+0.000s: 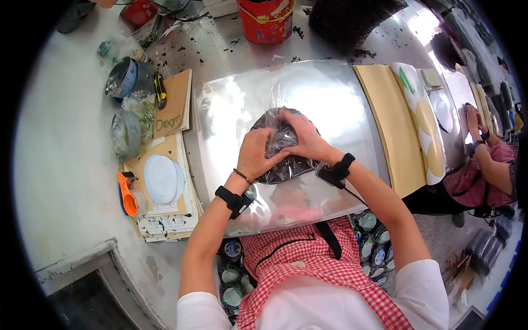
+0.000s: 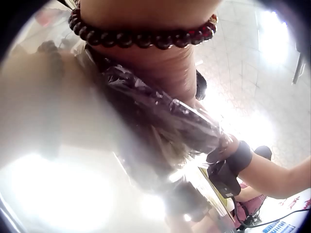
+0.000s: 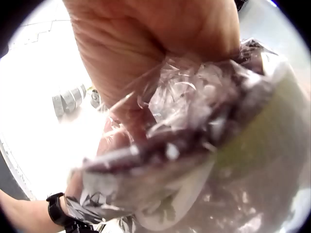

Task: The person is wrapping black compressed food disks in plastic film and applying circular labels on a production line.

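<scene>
A dark round bundle in clear crinkled plastic (image 1: pixel 278 175) lies on a shiny clear sheet (image 1: pixel 231 206). My left hand (image 1: pixel 256 154) grips its left side with bent fingers, while my right hand (image 1: pixel 307 138) curves round the upper right, thumbs close together at the middle. Loose plastic bunches between the hands. In the left wrist view the bundle (image 2: pixel 155 109) is tilted below my left hand (image 2: pixel 160 68), whose fingertips are hidden. Seen from the right wrist, my right hand (image 3: pixel 155 39) presses into the plastic on the bundle (image 3: pixel 160 155); a pale label with green marks (image 3: pixel 170 206) shows underneath.
Left of the sheet are tape rolls (image 1: pixel 129 80), a yellow cutter (image 1: pixel 160 91), white discs (image 1: pixel 162 179) and orange-handled scissors (image 1: pixel 128 199). Behind stand a red bucket (image 1: pixel 267 25) and a dark stack (image 1: pixel 352 22). Brown paper (image 1: pixel 388 126) lies right; another person's hands (image 1: pixel 473 121) are farther right.
</scene>
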The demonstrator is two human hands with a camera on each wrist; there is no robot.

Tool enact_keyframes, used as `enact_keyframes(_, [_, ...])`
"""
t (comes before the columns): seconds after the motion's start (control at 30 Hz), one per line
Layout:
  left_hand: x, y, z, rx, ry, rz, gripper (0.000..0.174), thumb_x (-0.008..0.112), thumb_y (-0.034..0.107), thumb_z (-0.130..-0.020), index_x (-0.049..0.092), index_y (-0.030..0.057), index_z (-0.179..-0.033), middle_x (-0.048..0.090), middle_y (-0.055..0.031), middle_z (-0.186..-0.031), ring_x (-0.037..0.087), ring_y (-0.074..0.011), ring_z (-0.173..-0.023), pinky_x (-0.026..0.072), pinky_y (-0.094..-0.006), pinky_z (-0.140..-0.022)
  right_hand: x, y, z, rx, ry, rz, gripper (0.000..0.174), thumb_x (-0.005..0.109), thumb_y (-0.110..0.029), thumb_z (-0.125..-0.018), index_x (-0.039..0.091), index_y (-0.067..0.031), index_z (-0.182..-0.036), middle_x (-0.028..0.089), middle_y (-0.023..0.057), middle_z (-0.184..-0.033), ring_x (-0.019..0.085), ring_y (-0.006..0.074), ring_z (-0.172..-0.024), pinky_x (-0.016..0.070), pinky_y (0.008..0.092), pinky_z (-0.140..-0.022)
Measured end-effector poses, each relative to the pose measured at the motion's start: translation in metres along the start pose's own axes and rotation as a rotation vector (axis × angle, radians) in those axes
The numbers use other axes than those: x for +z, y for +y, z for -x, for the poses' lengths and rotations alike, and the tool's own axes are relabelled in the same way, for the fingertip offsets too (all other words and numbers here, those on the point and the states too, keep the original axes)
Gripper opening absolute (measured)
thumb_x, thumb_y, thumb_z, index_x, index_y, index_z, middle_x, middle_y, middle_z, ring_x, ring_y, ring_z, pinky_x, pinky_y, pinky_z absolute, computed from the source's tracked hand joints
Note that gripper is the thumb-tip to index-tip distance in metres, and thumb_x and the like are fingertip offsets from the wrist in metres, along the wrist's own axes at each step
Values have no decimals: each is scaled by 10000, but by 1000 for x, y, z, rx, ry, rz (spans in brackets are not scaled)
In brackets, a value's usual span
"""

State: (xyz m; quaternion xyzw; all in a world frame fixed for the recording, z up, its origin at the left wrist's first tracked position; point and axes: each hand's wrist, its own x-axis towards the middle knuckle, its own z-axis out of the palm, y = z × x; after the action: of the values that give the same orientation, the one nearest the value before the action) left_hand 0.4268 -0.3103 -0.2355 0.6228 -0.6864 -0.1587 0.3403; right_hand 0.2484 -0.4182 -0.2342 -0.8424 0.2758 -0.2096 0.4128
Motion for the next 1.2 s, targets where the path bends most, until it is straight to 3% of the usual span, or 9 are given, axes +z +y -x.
enact_keyframes(0.17, [-5,9,-21,46,133,-46,828,812,513,-653,515,94,-1303,435,-168,-1374,365,-326,-1331,370,-419,-971,0,3,7,-96,-175,252,520,772,-194,-670,585,-161,-1154,516,48,-1269,446,278,-1166,340,472,-960])
enact_keyframes(0.2, [-4,6,-21,43,-56,-84,751,801,499,-669,542,115,-1261,454,-126,-1385,333,-314,-1380,323,-427,-993,3,7,9,-132,-62,166,493,766,-206,-682,572,-148,-1131,513,48,-1269,450,279,-1162,345,459,-953])
enact_keyframes(0.37, [7,-14,-14,50,-42,-22,563,765,435,-737,576,63,-1115,555,-84,-1267,421,-291,-1323,277,-449,-1009,7,-9,4,-88,432,-168,481,749,-222,-708,520,-102,-1112,513,77,-1228,459,291,-1151,356,423,-929])
enact_keyframes(0.43, [5,-7,-15,63,-25,10,578,685,458,-809,557,75,-1223,526,-90,-1324,379,-295,-1351,249,-505,-1048,2,-9,10,-217,46,247,500,714,-185,-727,486,-47,-1149,507,119,-1180,466,308,-1132,361,421,-909])
enact_keyframes(0.63, [30,43,-3,-138,63,-241,486,474,281,-941,450,139,-1405,458,-75,-1424,328,-298,-1372,192,-526,-1101,9,-7,11,-258,3,578,453,642,-173,-747,486,11,-1130,498,140,-1142,479,297,-1077,369,412,-864])
enact_keyframes(0.83, [35,39,-3,-82,44,-419,495,474,157,-921,463,239,-1410,430,-42,-1444,331,-276,-1362,235,-523,-1088,-19,-17,79,-106,-221,526,1080,625,-653,-736,265,103,-1419,260,295,-1486,235,411,-1396,221,492,-1123])
enact_keyframes(1.03, [38,43,-3,-45,-27,-426,396,539,319,-916,580,275,-1308,406,-80,-1471,300,-345,-1371,239,-556,-1078,-8,-22,94,-156,-258,533,1047,573,-702,-754,342,105,-1379,249,286,-1497,208,429,-1409,192,521,-1136])
enact_keyframes(1.1, [42,37,0,-5,-18,-425,359,527,289,-924,613,256,-1271,420,-77,-1461,318,-346,-1359,245,-537,-1078,-75,-21,71,-34,-501,-138,732,630,-473,-861,426,30,-1352,476,260,-1350,461,365,-1264,356,424,-1064])
enact_keyframes(1.2, [40,36,2,33,-25,-421,340,506,244,-936,622,210,-1254,425,-92,-1454,334,-344,-1348,255,-505,-1080,-198,29,63,323,-88,266,430,570,-192,-872,521,-59,-1278,649,213,-1022,626,341,-938,491,429,-832])
